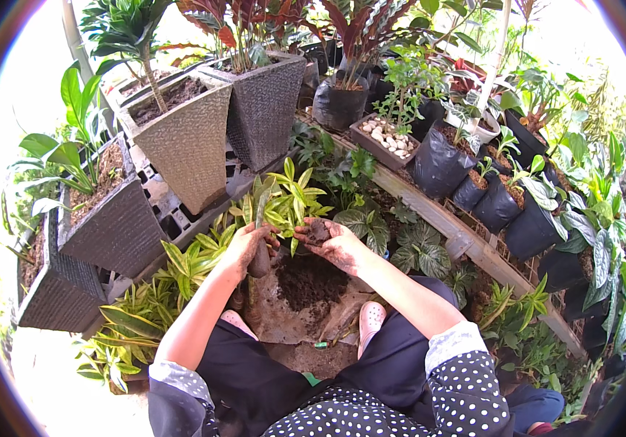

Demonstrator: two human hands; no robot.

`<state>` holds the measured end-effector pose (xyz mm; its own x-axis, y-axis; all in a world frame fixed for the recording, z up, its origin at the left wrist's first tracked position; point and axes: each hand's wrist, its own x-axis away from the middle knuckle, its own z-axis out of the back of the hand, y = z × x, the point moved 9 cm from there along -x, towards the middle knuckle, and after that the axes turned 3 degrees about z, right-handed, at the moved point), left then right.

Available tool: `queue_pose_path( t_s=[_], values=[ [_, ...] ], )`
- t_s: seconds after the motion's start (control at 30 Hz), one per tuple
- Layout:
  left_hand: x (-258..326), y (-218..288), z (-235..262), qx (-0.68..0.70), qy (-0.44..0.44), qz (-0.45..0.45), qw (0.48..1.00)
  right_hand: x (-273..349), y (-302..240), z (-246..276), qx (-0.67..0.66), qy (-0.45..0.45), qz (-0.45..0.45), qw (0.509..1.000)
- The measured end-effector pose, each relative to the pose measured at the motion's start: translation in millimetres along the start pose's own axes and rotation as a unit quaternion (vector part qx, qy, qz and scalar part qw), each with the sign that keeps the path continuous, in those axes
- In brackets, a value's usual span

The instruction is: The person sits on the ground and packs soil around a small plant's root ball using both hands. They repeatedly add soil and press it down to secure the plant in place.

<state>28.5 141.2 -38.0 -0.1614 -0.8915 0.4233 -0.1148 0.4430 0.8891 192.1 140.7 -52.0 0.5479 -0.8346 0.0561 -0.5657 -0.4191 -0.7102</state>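
Note:
My left hand (249, 250) is closed around a long, narrow grey-green piece (261, 205). Below the fingers shows a rounded, brown, soil-coloured end (260, 264); whether this is a trowel or a plant cutting I cannot tell. My right hand (338, 246) is cupped, palm up, around a dark clump of soil (318, 232). Both hands are smeared with dirt. Beneath them, a heap of dark soil (311, 282) lies on a dirty, pale sheet (291, 320) between my feet. Yellow-green leaves (292, 195) stand just beyond the hands.
Tall textured grey planters (182, 146) stand at the left and back on a black crate-like base. A slanting rail (466, 247) runs along the right, with black plant bags (436, 167) and a pebble-topped pot (388, 142) behind it. Pink clogs (372, 320) flank the soil.

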Motion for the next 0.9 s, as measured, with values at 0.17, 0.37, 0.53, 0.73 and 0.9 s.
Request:
queue_pose_path(
  t_s=[0.17, 0.37, 0.53, 0.73, 0.9],
  values=[
    [0, 0, 0, 0.004, -0.001, -0.004, 1.0, 6, -4, -8, 0.079, 0.036, -0.008, 0.996],
    [5, 5, -4, -0.002, -0.001, 0.0, 1.0, 10, -8, -5, 0.158, 0.092, -0.027, 0.983],
    [3, 3, -3, -0.005, 0.003, 0.009, 1.0, 6, -2, 5, 0.095, 0.067, -0.016, 0.993],
    [1, 2, -3, -0.003, 0.001, 0.005, 1.0, 6, -1, 7, 0.044, 0.088, -0.049, 0.994],
    [4, 4, -5, -0.003, 0.004, 0.01, 1.0, 5, -2, 5, 0.055, 0.071, -0.031, 0.995]
  ],
)
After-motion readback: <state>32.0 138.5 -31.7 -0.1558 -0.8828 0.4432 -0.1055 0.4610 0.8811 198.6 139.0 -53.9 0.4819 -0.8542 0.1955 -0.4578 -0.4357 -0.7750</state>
